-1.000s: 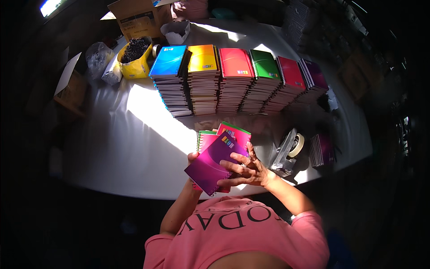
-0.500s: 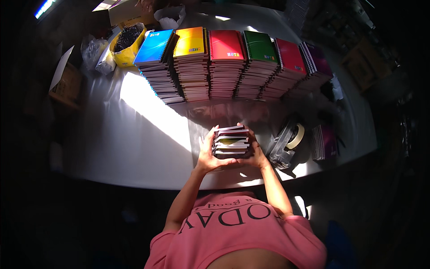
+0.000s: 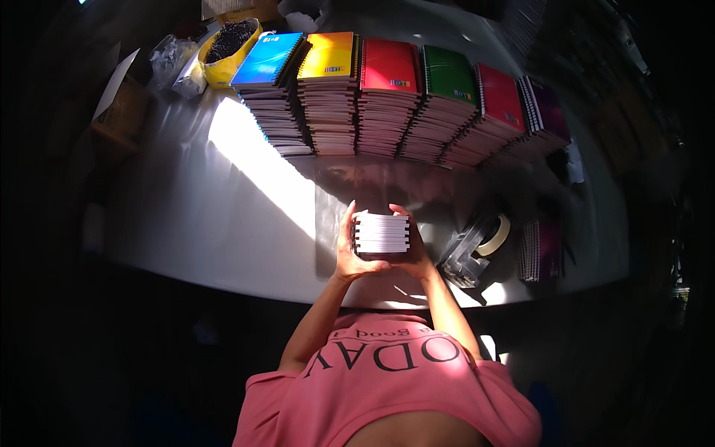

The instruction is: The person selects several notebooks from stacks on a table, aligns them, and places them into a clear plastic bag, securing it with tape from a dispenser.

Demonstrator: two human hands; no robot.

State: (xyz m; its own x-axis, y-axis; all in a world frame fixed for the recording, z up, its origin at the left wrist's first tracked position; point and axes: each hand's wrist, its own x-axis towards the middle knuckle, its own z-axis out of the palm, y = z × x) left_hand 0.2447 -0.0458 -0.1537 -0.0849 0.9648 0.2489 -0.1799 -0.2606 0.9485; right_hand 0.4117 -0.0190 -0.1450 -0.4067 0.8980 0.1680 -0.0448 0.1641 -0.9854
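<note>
Between my two hands, a small stack of spiral notebooks [image 3: 382,233] is held with its white page edges facing up. My left hand [image 3: 350,249] clasps the stack's left side, thumb along the near side. On the opposite side my right hand [image 3: 417,253] presses inward, its fingers partly hidden behind the stack. The notebooks lie evenly against one another, with dark binding showing at both ends. Beyond my hands stand tall notebook piles with blue [image 3: 269,59], yellow [image 3: 325,56], red [image 3: 389,63], green [image 3: 448,72], another red [image 3: 499,95] and purple [image 3: 547,108] covers.
A tape dispenser [image 3: 465,257] with a tape roll stands right of my hands. Farther right is a smaller purple notebook stack [image 3: 549,252]. At the far left are a yellow bag [image 3: 221,71] of black binding pieces, clear plastic bags [image 3: 173,61] and a cardboard box [image 3: 123,112] on the table [image 3: 179,223].
The notebooks between my hands were uneven and fanned, with gaps showing a cover; now their edges line up. Both hands still grip the stack. The whole view has shifted slightly.
</note>
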